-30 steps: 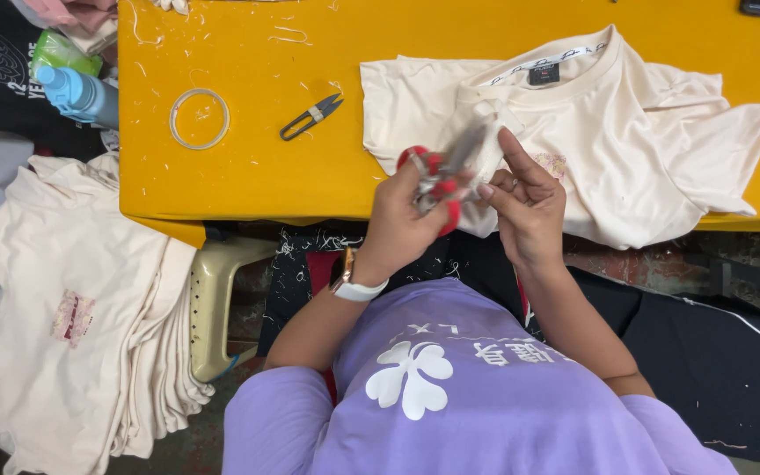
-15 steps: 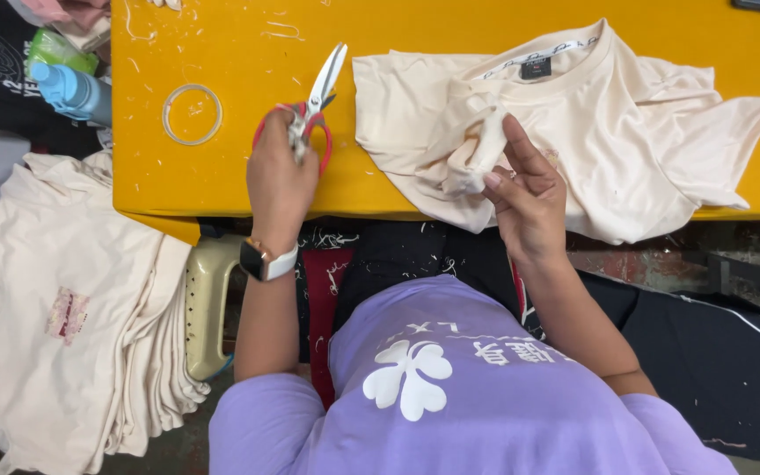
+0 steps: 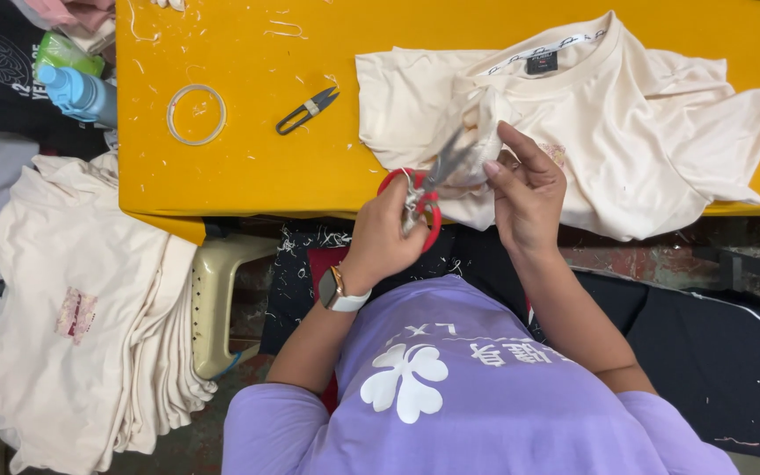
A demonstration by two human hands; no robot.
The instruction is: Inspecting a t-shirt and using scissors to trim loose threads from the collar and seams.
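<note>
My left hand (image 3: 383, 239), with a watch on its wrist, grips red-handled scissors (image 3: 425, 188) at the near edge of the yellow table (image 3: 248, 176). The blurred blades point up and to the right into a bunched fold of a cream T-shirt (image 3: 653, 114). My right hand (image 3: 529, 195) pinches that fold just right of the blades. The rest of the shirt lies spread on the table, collar and dark label towards the far side.
Small thread snips (image 3: 307, 110) and a pale ring (image 3: 195, 114) lie on the table to the left. A blue spray bottle (image 3: 78, 93) stands at the left edge. A pile of cream shirts (image 3: 72, 317) rests beside a beige stool (image 3: 217, 303).
Half a second ago my left hand held the scissors out over the table near the snips. It has come back right, and the blades are at the shirt fold again. My right hand stayed.
</note>
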